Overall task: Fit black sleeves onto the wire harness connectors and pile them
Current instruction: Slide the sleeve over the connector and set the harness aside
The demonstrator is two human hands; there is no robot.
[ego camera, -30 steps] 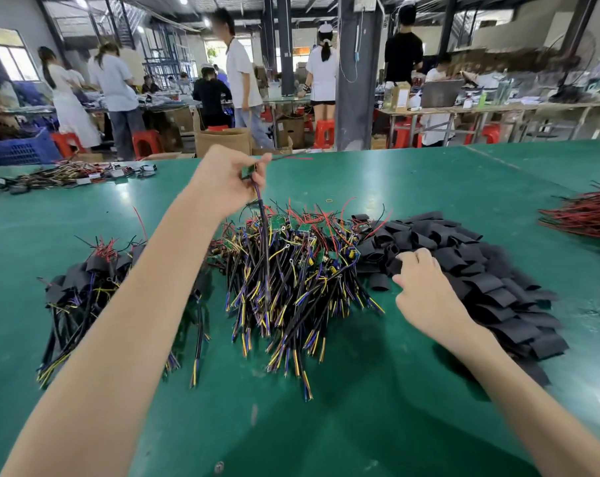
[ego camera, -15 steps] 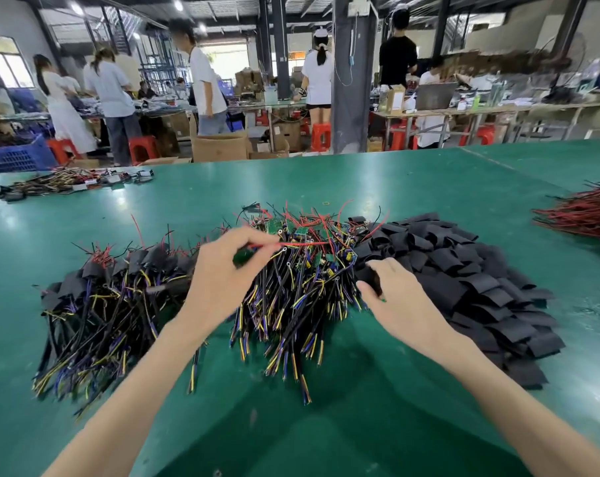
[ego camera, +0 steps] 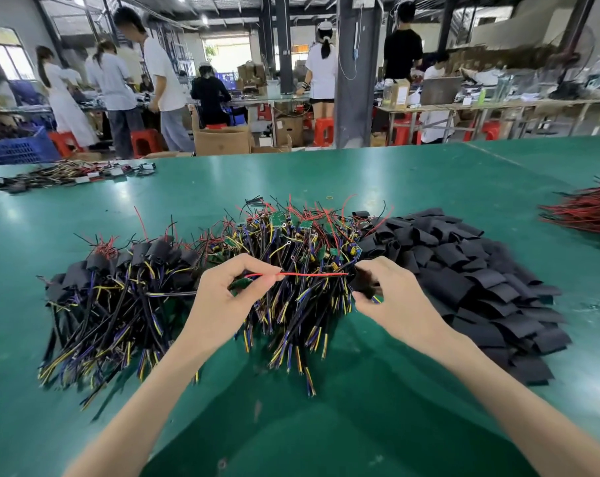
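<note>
Hands met over the green table (ego camera: 326, 173). One, the left hand (ego camera: 219, 301), pinched the small green board (ego camera: 238, 287) of a wire harness. Its red wire (ego camera: 312, 274) stretched taut across to the right hand (ego camera: 395, 301), whose curled fingers gripped a black sleeve (ego camera: 362, 282). Beneath both lay the pile of bare harnesses (ego camera: 291, 332). The sleeved harnesses (ego camera: 119, 287) were heaped to the left and the loose sleeves (ego camera: 481, 270) to the right. A red wire bundle (ego camera: 587, 211) lay well apart at the table's right edge.
</note>
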